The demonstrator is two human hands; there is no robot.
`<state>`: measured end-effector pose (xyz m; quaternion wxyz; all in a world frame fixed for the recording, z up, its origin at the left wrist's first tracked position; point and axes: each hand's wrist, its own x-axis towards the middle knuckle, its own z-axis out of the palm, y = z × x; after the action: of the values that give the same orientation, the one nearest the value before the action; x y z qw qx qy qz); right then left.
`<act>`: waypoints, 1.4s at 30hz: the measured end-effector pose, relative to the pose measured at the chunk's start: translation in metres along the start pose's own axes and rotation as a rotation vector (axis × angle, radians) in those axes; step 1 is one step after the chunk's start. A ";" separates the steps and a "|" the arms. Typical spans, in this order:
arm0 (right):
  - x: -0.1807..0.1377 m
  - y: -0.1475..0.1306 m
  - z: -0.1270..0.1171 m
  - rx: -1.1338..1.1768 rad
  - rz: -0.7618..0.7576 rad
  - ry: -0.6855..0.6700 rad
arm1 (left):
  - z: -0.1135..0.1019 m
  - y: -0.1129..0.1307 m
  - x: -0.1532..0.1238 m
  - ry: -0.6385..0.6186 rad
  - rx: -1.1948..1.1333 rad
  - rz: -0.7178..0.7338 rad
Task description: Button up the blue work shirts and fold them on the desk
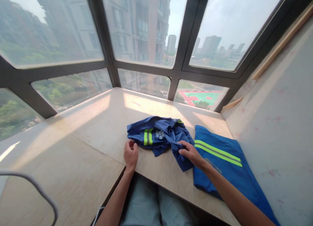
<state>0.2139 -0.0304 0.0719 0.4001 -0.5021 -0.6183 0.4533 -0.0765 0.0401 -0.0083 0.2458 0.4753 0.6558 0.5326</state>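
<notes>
A crumpled blue work garment (156, 134) lies on the pale ledge, with a yellow-green and grey reflective band and a cluster of pale round spots. My right hand (189, 151) pinches a fold at its right side between thumb and fingers. By the garment's lower left edge is my left hand (131, 154), its fingers loosely curled with a gap at the thumb and nothing visible in them. On the right, partly under my right forearm, a second blue garment (217, 144) lies flat and folded, with a similar reflective stripe across it.
The stone-topped ledge (80, 131) runs along the windows, its front edge close to my legs (149, 200). Dark window frames (181, 50) stand behind. A patterned wall (276, 131) bounds the right side. A grey cable (36, 187) curves in at lower left.
</notes>
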 end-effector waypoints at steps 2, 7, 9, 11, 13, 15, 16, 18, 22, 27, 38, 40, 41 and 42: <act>-0.013 0.006 0.016 0.004 -0.033 -0.164 | 0.001 0.014 -0.008 0.079 -0.082 -0.045; -0.016 0.018 0.070 -0.105 -0.146 -0.113 | 0.013 0.061 -0.039 -0.173 -0.185 0.054; -0.011 0.015 0.090 -0.123 -0.195 -0.089 | 0.022 0.080 -0.042 -0.334 -0.214 0.016; -0.007 0.009 0.106 -0.150 -0.269 -0.156 | 0.030 0.096 -0.036 -0.431 -0.169 -0.035; -0.005 0.002 0.119 -0.195 -0.324 -0.259 | 0.035 0.111 -0.027 -0.480 -0.002 -0.025; -0.003 -0.004 0.126 -0.255 -0.348 -0.350 | 0.039 0.125 -0.020 -0.494 0.250 0.050; -0.003 -0.007 0.128 -0.283 -0.354 -0.390 | 0.041 0.131 -0.019 -0.498 0.371 0.096; -0.002 -0.011 0.129 -0.318 -0.361 -0.450 | 0.049 0.141 -0.020 -0.519 0.548 0.165; -0.004 -0.020 0.120 -0.340 -0.377 -0.539 | 0.083 0.147 -0.025 -0.604 0.592 0.105; -0.015 -0.029 0.092 -0.394 -0.363 -0.656 | 0.123 0.133 -0.015 -0.538 0.549 -0.114; -0.015 -0.014 0.002 -0.032 -0.144 -0.090 | 0.074 0.105 0.029 -0.362 -0.030 0.139; -0.009 -0.015 -0.012 0.029 -0.107 0.067 | 0.051 0.111 0.034 -0.364 -0.258 0.088; -0.006 -0.016 -0.019 0.040 -0.100 0.156 | 0.038 0.113 0.037 -0.355 -0.347 0.047; -0.002 -0.017 -0.024 0.037 -0.103 0.239 | 0.023 0.114 0.038 -0.339 -0.400 0.003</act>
<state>0.2333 -0.0304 0.0944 0.5028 -0.5125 -0.5828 0.3806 -0.0323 0.0827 0.0976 0.4401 0.5008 0.4863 0.5648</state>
